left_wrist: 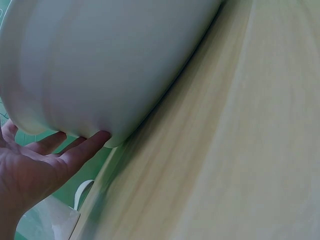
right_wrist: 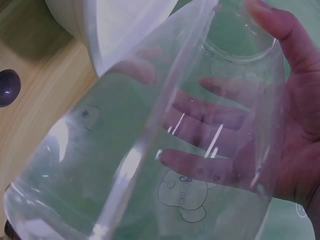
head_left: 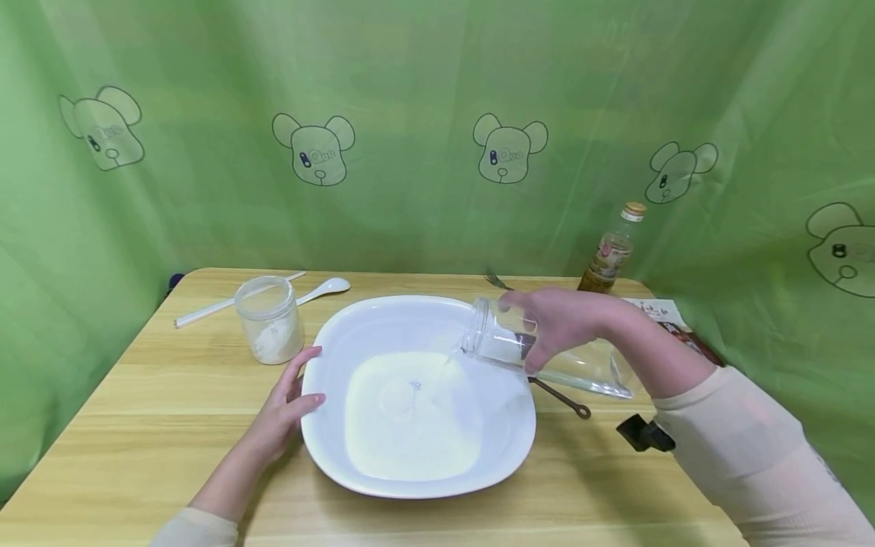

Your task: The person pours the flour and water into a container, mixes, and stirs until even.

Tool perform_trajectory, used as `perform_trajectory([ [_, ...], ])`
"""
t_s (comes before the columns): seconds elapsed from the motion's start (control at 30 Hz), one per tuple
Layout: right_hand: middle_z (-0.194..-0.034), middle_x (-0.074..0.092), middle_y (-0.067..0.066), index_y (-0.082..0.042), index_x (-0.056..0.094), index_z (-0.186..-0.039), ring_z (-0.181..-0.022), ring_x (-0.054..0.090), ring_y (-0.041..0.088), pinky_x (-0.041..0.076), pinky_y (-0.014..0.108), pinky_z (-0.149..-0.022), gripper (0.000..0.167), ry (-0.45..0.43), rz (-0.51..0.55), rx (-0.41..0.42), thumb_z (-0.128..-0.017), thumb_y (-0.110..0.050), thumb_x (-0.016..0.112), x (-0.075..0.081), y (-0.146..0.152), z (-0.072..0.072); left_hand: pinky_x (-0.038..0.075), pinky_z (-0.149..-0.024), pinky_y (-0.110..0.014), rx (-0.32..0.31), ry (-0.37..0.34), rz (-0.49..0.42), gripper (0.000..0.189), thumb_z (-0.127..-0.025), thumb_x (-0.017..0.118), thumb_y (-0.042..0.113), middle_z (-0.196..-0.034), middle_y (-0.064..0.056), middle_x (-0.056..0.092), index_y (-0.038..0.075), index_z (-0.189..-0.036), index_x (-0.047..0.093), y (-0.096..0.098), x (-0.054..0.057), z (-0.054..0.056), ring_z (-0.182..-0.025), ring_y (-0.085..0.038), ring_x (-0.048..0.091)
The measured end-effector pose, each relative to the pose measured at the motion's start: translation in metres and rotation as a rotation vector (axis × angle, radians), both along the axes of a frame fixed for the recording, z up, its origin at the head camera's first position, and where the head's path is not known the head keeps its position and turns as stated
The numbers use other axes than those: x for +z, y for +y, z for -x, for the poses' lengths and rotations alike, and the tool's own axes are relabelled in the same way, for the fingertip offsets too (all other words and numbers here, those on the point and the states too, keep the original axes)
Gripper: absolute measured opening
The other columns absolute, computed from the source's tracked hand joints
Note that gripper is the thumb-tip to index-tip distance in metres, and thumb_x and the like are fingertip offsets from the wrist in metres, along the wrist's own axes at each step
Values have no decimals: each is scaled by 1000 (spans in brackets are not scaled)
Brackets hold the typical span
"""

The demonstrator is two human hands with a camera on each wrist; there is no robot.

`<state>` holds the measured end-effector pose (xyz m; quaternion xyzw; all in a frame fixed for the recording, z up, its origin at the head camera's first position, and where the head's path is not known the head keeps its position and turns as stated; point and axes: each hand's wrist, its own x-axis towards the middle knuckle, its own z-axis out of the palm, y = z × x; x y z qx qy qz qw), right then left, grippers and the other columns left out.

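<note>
Glass jar (head_left: 581, 366) lies tipped in your right hand (head_left: 563, 323), its mouth over the right side of the white basin (head_left: 383, 323), and a thin clear stream runs down into it. How much the basin holds, you cannot tell. Your right fingers wrap the jar, slightly spread, as seen through its clear wall. Your left hand (head_left: 282, 410) grips the basin's left rim, thumb and forefinger over the edge, the other fingers spread against the outer wall. Just beyond that hand, the small open jar (head_left: 254, 310) holds white powder in its lower part. At the counter's (head_left: 171, 425) far right, a capped bottle (head_left: 606, 260) contains amber liquid.
</note>
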<state>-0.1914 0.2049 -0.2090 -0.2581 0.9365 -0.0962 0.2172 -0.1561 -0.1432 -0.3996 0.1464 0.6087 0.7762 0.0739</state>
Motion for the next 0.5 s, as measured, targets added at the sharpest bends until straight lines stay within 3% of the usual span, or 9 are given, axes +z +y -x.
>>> perform_trajectory([
  [0.5,-111,50,20,-2,30,-129,-98,49,32,46,38,-75,88,25,29,7,-58,-28,75,-1,3,0,47,-70,-46,-3,9,-4,63,-77,47,-2,-123,-28,28,14,-132,22,0,-1,0,-99,-31,46],
])
